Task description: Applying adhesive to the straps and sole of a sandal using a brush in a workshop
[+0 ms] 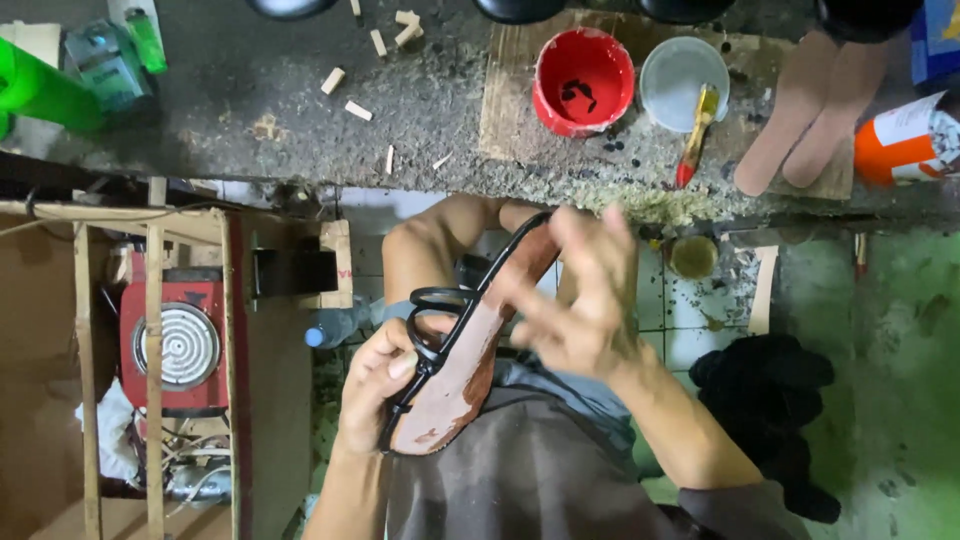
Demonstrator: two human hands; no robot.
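Sole and strap held over the lap

Left hand (pixel 372 385) grips a reddish-brown shoe sole (pixel 470 345) by its lower edge, fingers closed around it together with a black strap (pixel 440 330) that loops along its side. The sole sits between the two hands, above the person's knees and below the tabletop (pixel 250 90). Right hand (pixel 575 300) hovers at the upper part of the sole, blurred, fingers spread wide and holding nothing.

On the tabletop stand a red cup (pixel 583 80), a grey cup (pixel 680 75) with a yellow brush (pixel 697 130), and two tan insoles (pixel 810 115).

Risk, as I judge it: the strap may slip from the sole's edge if the left grip loosens, and the moving right hand could knock it askew.
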